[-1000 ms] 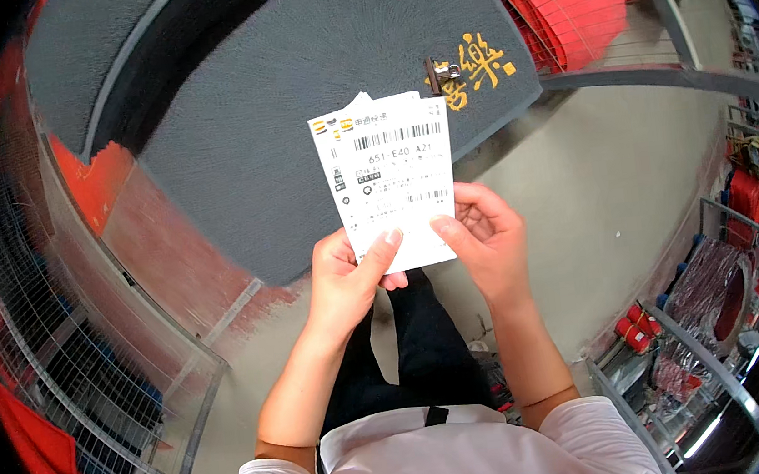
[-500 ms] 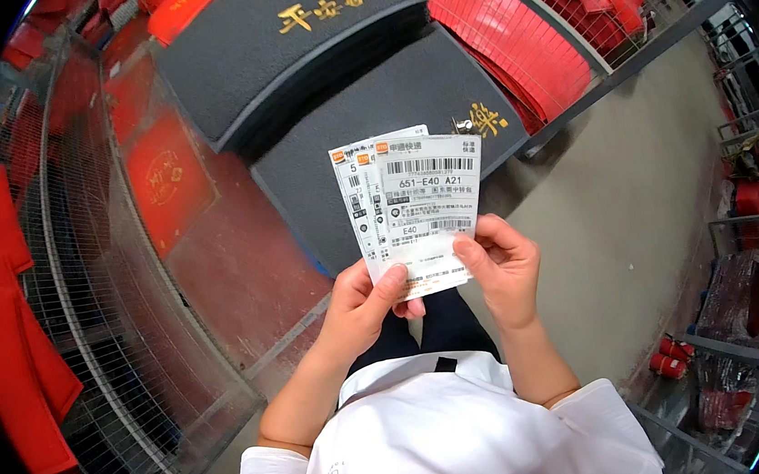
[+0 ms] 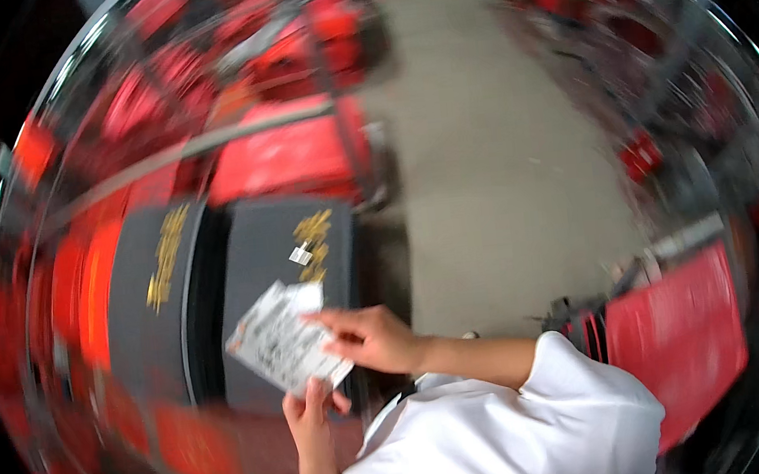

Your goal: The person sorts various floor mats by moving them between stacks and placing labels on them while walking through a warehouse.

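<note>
A small bunch of white printed shipping labels (image 3: 282,340) is fanned out in front of me, blurred by motion. My left hand (image 3: 313,415) is closed on their lower corner, thumb and fingertips pinching it. From the right, my right hand (image 3: 373,338) reaches across with its fingers closed at the labels' right edge. Beneath the labels lies a dark grey floor mat (image 3: 273,224) with gold lettering. To its left is another dark grey mat (image 3: 140,269), also gold-lettered. A small white tag (image 3: 300,255) shows beside the nearer lettering.
Red mats (image 3: 289,154) lie in wire-and-metal racks beyond the grey ones. A grey floor aisle (image 3: 481,154) runs ahead on the right. Close to my right side is a red sheet-like stack (image 3: 681,336), and a small red object (image 3: 640,157) sits by the right-hand racks.
My view has swung to the right, bringing the aisle to the middle and the grey mats to the left. The labels are now tilted, with both hands still on them.
</note>
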Demonstrator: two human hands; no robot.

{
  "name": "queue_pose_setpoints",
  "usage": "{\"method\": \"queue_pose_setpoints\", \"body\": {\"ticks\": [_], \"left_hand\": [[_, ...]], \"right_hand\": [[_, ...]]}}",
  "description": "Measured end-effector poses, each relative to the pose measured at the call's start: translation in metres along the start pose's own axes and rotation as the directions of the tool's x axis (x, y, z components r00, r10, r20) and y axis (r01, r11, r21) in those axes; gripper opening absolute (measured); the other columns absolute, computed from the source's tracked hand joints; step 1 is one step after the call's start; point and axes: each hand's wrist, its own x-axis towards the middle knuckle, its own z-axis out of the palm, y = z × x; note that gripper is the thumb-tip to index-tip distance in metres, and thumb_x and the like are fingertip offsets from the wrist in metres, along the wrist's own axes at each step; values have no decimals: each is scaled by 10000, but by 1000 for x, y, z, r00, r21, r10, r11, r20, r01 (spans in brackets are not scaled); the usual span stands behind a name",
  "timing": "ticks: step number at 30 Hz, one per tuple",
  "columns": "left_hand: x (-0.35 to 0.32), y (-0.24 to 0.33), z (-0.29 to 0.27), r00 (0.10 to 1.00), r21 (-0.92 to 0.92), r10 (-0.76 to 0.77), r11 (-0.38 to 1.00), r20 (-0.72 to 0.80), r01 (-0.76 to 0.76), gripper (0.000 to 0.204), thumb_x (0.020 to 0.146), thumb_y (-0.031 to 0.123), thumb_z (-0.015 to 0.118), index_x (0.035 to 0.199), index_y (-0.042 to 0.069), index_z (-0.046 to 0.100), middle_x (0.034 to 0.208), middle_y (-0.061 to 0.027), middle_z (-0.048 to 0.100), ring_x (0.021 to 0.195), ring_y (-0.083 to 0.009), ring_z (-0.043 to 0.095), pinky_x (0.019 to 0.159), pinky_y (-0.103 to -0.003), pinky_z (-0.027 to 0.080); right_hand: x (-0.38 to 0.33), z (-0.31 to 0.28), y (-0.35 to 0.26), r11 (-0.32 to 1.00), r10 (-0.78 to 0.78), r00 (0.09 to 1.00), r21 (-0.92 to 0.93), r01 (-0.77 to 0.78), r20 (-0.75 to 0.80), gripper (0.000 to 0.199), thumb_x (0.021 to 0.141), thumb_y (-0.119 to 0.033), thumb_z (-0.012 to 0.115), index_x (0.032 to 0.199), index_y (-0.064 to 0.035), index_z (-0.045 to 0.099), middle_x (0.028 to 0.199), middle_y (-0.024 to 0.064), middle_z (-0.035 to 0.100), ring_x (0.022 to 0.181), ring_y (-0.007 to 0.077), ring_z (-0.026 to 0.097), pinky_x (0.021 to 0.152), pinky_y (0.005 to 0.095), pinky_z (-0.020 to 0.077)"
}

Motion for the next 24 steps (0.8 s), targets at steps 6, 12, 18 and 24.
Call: {"method": "queue_pose_setpoints", "body": {"ticks": [6, 12, 18, 24], "left_hand": [[77, -26, 115, 933, 83, -131, 991, 334, 109, 199, 839, 183, 521, 773, 1, 476, 567, -53, 494, 431, -135, 479, 404, -241, 375], [70, -38, 210, 686, 272, -278, 955, 672, 120, 226, 831, 208, 536, 778, -7, 490, 528, -86, 523, 430, -132, 479, 408, -232, 370], [110, -37, 306, 546, 390, -354, 919, 759, 54, 195, 829, 156, 521, 873, -33, 508, 555, -76, 519, 446, -145, 488, 407, -240, 372], [173, -21, 408, 262, 316, -319, 947, 911, 53, 251, 854, 200, 455, 859, -41, 526, 564, -85, 540, 451, -158, 494, 403, -245, 374]], "right_hand": [[-26, -128, 25, 993, 117, 977, 24, -115, -179, 216, 779, -65, 542, 993, -71, 570, 737, 53, 600, 629, 102, 532, 594, 257, 410], [-120, -188, 2, 960, 218, 812, -29, -277, -542, 187, 803, -91, 516, 984, -64, 555, 779, 37, 593, 666, 88, 530, 624, 234, 418], [-125, -248, 35, 982, 112, 632, -12, -188, -767, 199, 838, -97, 489, 1026, -57, 544, 947, 23, 576, 828, 80, 519, 724, 242, 426], [-90, -332, 17, 993, 6, 464, 59, 99, -886, 240, 840, -31, 452, 1075, -5, 497, 876, 59, 583, 776, 75, 538, 650, 207, 446]]}}
